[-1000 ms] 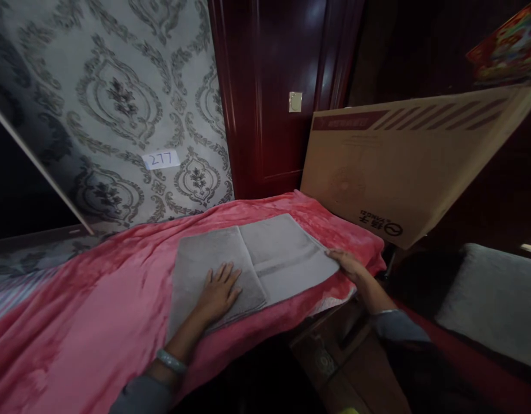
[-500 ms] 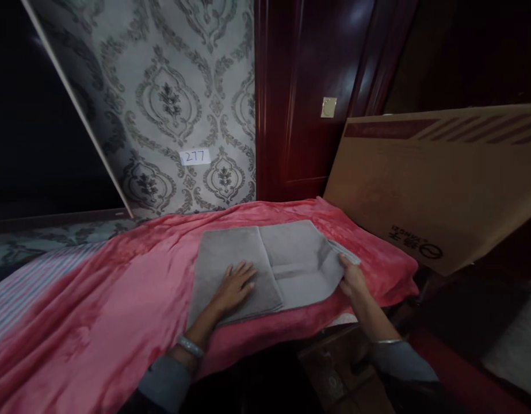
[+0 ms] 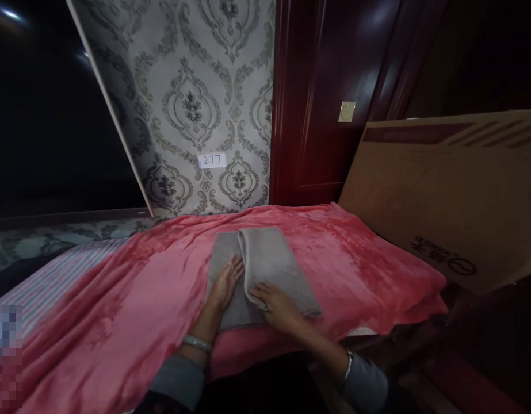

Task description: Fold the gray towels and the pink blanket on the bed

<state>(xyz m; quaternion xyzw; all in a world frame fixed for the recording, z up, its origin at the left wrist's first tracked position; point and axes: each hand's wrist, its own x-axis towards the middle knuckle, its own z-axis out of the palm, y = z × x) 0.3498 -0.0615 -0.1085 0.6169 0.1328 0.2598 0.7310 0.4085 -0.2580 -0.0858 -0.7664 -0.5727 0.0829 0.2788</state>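
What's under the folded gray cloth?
The pink blanket shows around the folded gray cloth, so the cloth appears to rest on it. The patch directly beneath is covered; whether anything else lies there can't be seen.

The grey cloth looks matt, the red panel glossy.

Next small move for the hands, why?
Probably slide the left hand off the grey cloth: it lies on the lower layer, close beside the folded-over flap under the right hand, and could block that flap's edge from lying flat.
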